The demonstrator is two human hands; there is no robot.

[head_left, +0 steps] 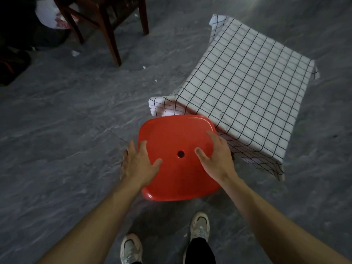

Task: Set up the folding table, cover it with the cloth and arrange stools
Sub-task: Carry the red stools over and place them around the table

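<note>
A red plastic stool (177,138) with a small round hole in the middle of its seat is straight in front of me; its legs are hidden under the seat. My left hand (138,162) holds the seat's left edge, thumb on top and outer fingers curled over the rim. My right hand (216,156) holds the right edge the same way. The low table beyond is fully covered by a white cloth with a black grid (247,82), which hangs down at the sides. The stool's far right corner touches the cloth's near left edge.
A dark wooden chair (106,21) stands at the back left, with a white bag (49,14) and dark things behind it. Small paper scraps (75,53) lie on the grey stone floor (66,121). My two feet in pale sneakers (200,225) stand just below the stool.
</note>
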